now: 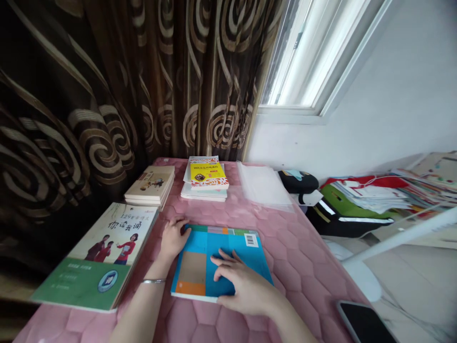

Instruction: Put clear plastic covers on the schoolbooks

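A blue book (218,281) with tan, orange and green blocks on its cover and a barcode lies flat on the pink quilted surface in front of me. My right hand (241,281) rests on its cover with fingers spread, the thumb near the front edge. At the book's far left corner is my left hand (174,238), its fingers loosely bent and apart, the thumb touching the book's edge. A bracelet circles my left wrist. To the left lies a stack topped by a large green and white book (96,257).
Behind are a stack of tan books (150,183), a pile topped by a yellow and white book (207,172), and clear plastic sheets (262,186). A phone (364,321) lies at the right edge. Beyond stand a green and black bag (342,207) and a white post (400,236).
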